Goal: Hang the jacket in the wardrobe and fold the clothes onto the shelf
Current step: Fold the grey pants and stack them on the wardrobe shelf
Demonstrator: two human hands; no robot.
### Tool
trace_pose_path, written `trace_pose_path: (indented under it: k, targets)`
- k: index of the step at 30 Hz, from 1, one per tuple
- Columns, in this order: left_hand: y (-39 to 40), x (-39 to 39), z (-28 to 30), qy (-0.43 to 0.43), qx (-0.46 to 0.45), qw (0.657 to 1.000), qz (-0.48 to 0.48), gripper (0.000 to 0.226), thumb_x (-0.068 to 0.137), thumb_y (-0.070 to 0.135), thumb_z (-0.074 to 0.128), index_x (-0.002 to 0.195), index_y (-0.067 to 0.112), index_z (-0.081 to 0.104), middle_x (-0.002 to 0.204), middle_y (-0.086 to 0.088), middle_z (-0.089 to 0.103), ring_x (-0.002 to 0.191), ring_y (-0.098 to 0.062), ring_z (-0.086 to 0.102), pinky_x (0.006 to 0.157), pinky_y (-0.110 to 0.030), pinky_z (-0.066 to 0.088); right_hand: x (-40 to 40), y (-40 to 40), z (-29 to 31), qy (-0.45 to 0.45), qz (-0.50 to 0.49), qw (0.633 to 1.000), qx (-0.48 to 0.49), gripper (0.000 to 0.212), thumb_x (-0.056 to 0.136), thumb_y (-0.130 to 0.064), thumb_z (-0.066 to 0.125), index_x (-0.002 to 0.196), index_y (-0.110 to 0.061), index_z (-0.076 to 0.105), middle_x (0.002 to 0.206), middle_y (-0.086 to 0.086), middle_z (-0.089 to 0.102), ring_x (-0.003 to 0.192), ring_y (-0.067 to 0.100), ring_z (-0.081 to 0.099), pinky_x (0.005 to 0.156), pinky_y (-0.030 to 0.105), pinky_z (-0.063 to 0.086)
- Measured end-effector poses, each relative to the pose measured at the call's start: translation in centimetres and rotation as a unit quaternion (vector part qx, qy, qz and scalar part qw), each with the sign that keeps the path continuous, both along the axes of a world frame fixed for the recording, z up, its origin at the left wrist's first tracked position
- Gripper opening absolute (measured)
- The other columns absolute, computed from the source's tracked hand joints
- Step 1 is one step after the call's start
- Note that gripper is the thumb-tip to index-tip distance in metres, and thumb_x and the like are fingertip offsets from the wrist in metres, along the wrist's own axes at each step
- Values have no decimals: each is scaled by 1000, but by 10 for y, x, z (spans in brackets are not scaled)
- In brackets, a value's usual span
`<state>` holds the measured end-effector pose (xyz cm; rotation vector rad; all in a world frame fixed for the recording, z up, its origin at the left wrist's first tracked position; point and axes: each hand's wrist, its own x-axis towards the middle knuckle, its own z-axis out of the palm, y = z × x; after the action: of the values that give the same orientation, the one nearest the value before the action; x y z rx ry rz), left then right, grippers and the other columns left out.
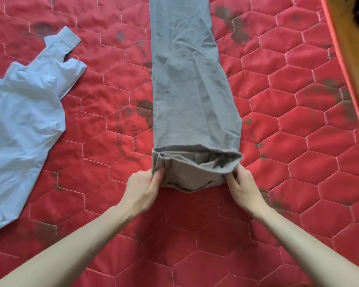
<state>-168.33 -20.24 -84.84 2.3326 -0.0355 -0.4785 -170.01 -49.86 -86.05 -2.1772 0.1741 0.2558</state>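
On the red quilted mattress (298, 162), grey trousers (187, 79) lie lengthwise at centre, folded into a long narrow strip running from the near middle to the far edge of view. Near end is turned over into a low fold. Left hand (144, 187) pinches the left corner of that fold, fingers curled round the cloth. Right hand (241, 183) grips the right corner likewise. Both forearms reach in from the near side. Light blue shirt (23, 112) lies crumpled at left, apart from the trousers. Dark stains mark the mattress. Wooden floor (352, 44) shows at far right.
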Motion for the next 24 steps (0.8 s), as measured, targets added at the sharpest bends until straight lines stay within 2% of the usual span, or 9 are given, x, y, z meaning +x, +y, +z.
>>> trace_pose_path:
  k: [2,5,7,10,14,17,19,21,24]
  targets:
    - [-6,15,0,22,-12,999,38,59,97,67,16,59,24,33,58,-2,54,66,-41,50,64,-43,33,15,10,6,44,-37,997,-52,33,106,-49,44,82,-26,48,76,3,66,73,22,47,69,48,42]
    - [-10,32,-10,74,-34,990,117,70,97,71,20,64,18,53,81,-13,71,87,-42,63,80,-49,48,37,21,8,95,-87,979,-159,55,105,-62,38,72,-19,42,76,14,65,78,43,54,67,47,40]
    - [-13,36,-14,83,-33,984,152,72,95,75,21,73,19,60,84,-6,74,91,-39,65,83,-48,51,47,28,7,110,-138,966,-189,56,105,-59,41,69,-16,42,86,21,68,89,49,59,67,45,37]
    - [-21,31,-9,37,3,988,151,54,96,73,33,92,24,54,82,-2,72,89,-40,66,80,-49,50,57,34,7,121,-185,954,-204,51,108,-51,41,71,-15,47,96,25,70,97,49,62,71,44,36]
    - [-26,32,-6,-16,17,992,124,24,105,44,50,104,22,42,75,-12,69,82,-49,64,70,-51,49,55,39,6,120,-236,941,-210,41,111,-40,37,83,-16,55,102,27,70,98,49,61,70,45,32]
    - [-26,41,-6,12,-9,989,145,24,106,44,50,95,25,39,73,-7,66,80,-46,63,69,-50,49,51,48,16,-1,-288,935,-205,21,109,-24,45,112,-13,62,115,19,66,107,43,60,81,46,38]
    - [-27,45,-4,23,-37,984,171,28,105,44,51,89,24,40,70,-1,63,78,-42,62,67,-47,46,50,59,24,-148,-207,936,-245,26,105,-18,49,127,-10,63,127,13,61,119,34,57,99,43,41]
    - [-32,45,0,29,-35,981,188,26,105,42,52,90,23,43,70,2,62,79,-39,63,66,-44,42,50,67,23,-232,-12,931,-280,37,107,-22,47,139,-10,62,145,10,57,139,29,50,113,41,38]
    - [-31,44,6,-74,24,975,208,18,102,35,55,109,19,49,98,-2,64,94,-33,62,81,-41,42,51,61,3,-175,144,909,-350,54,109,-42,41,157,-19,45,168,6,35,158,26,26,124,49,30]
